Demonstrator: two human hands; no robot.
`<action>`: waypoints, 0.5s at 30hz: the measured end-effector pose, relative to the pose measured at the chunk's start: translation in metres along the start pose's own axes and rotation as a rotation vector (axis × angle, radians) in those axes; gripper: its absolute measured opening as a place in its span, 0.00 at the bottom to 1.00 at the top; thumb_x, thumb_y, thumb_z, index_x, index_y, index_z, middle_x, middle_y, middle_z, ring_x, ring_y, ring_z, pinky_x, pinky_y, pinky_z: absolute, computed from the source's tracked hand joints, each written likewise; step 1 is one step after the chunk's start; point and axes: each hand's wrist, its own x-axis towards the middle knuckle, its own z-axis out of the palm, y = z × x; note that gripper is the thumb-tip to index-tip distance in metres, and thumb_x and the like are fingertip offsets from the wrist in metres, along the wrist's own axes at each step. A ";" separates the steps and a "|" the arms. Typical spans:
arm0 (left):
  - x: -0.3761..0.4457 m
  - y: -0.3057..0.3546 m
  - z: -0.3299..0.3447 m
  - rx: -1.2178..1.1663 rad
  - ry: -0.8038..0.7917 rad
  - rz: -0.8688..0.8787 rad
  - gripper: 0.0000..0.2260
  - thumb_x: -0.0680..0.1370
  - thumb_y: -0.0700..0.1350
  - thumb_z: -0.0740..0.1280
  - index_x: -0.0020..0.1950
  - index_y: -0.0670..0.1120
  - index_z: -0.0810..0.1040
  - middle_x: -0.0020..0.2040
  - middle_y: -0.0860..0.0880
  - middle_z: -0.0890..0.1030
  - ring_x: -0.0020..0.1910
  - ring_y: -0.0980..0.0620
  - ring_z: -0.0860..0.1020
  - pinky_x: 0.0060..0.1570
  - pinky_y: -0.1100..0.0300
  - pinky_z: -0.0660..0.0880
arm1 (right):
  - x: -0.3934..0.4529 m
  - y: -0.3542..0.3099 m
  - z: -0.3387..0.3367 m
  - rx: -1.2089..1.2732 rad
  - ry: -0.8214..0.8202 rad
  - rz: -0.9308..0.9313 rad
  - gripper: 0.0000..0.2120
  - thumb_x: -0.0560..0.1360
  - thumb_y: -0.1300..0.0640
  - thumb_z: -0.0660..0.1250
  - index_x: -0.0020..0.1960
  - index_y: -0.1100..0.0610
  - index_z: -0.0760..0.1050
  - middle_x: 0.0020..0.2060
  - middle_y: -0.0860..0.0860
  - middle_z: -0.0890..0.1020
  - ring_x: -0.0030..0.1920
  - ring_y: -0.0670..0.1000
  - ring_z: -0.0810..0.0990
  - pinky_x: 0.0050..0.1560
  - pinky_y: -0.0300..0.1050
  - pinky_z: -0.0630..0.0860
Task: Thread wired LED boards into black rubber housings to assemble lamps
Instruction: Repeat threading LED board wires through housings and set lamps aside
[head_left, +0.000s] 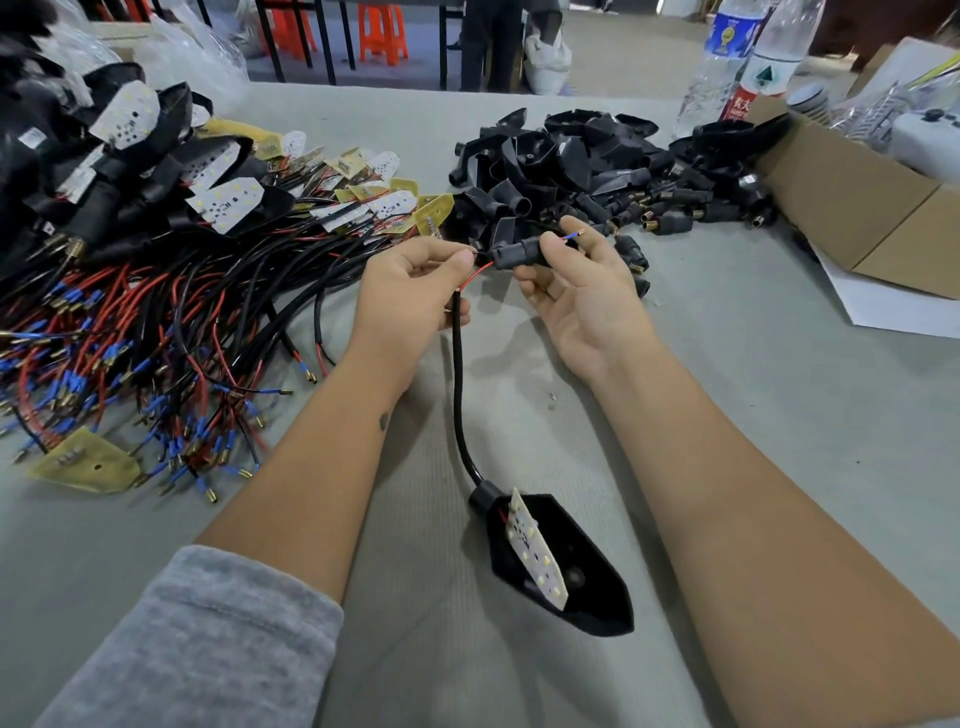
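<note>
Both hands (410, 283) (576, 291), wire (478, 273), rubber stem (519, 254)

The left edge cuts off the heap of finished lamps (78, 171) and the wire tangle (104, 353). The cardboard box (852, 208) runs off the right edge; the two bottles (748, 62) lose their tops at the far edge. The left hand (410, 291) hides the red wire's (480, 273) end. Bottle label print is too small to read.
</note>
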 end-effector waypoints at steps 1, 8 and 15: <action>0.000 0.000 0.000 0.008 -0.001 0.005 0.08 0.79 0.39 0.67 0.41 0.48 0.81 0.29 0.54 0.76 0.25 0.57 0.75 0.31 0.65 0.77 | 0.000 0.001 0.000 -0.014 -0.006 -0.005 0.14 0.79 0.68 0.63 0.61 0.57 0.66 0.42 0.57 0.75 0.34 0.51 0.77 0.42 0.43 0.75; 0.001 -0.002 0.003 0.104 -0.022 -0.007 0.09 0.79 0.38 0.66 0.39 0.46 0.80 0.34 0.48 0.78 0.26 0.56 0.76 0.31 0.63 0.77 | 0.001 0.005 0.002 -0.106 -0.004 -0.059 0.13 0.76 0.69 0.67 0.55 0.58 0.68 0.36 0.53 0.78 0.32 0.49 0.77 0.40 0.42 0.76; 0.003 -0.007 0.007 0.176 -0.034 -0.008 0.10 0.82 0.38 0.60 0.42 0.46 0.75 0.35 0.49 0.77 0.25 0.57 0.74 0.33 0.59 0.78 | 0.000 0.003 0.001 -0.061 0.023 -0.048 0.06 0.78 0.59 0.68 0.43 0.55 0.72 0.41 0.55 0.82 0.32 0.51 0.81 0.37 0.42 0.79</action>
